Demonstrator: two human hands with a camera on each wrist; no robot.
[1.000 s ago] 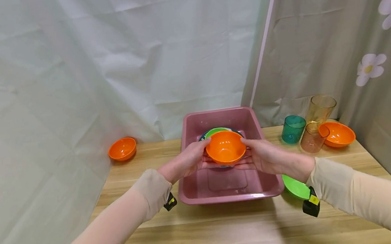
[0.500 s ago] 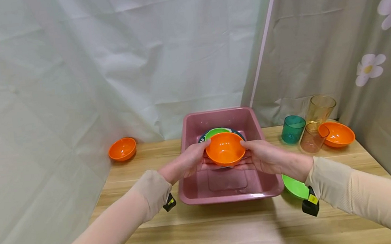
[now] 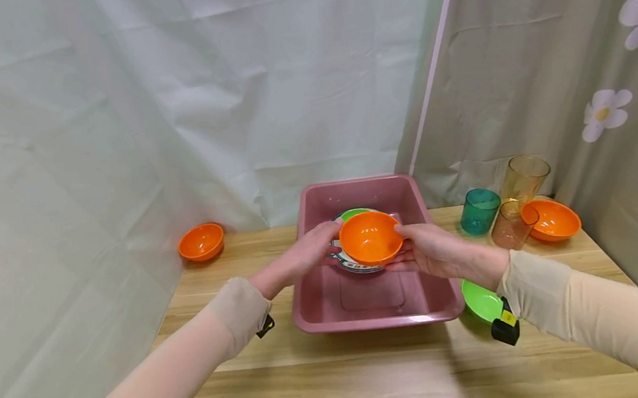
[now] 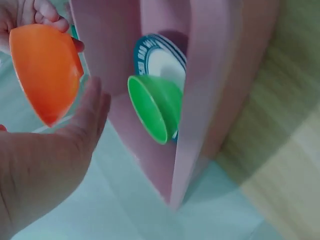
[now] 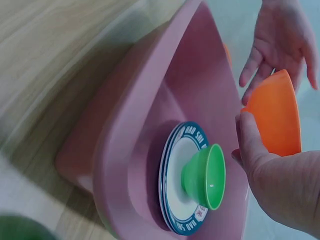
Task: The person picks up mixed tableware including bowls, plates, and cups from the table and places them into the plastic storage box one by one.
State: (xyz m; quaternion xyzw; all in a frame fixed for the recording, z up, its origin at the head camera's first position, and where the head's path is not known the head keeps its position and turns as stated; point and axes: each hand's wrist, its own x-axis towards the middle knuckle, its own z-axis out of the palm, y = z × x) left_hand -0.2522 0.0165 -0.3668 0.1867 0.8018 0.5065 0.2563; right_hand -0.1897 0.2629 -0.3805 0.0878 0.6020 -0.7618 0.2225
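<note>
My right hand [image 3: 432, 249] holds an orange bowl [image 3: 371, 237] over the pink basin [image 3: 379, 322], thumb at the rim and fingers beneath. On the bowl's other side is my left hand [image 3: 309, 252]. The right wrist view shows that left hand [image 5: 282, 42] with its fingers straight, behind the bowl and not gripping it. Stacked white plates [image 5: 172, 190] with blue lettered rims lie inside the basin, and a small green bowl [image 5: 215, 175] sits on top of them. In the head view the orange bowl partly hides this stack.
Another orange bowl [image 3: 201, 242] stands at the back left. At the right are a teal cup [image 3: 479, 211], a yellow cup [image 3: 528, 170], a pinkish cup [image 3: 508, 231] and an orange bowl [image 3: 557, 220]. A green dish [image 3: 481, 300] lies beside the basin, partly behind the right forearm.
My left hand has let go of the orange bowl and drawn slightly left. The bowl, held by my right hand, has shifted a little right, and more of the plates shows.
</note>
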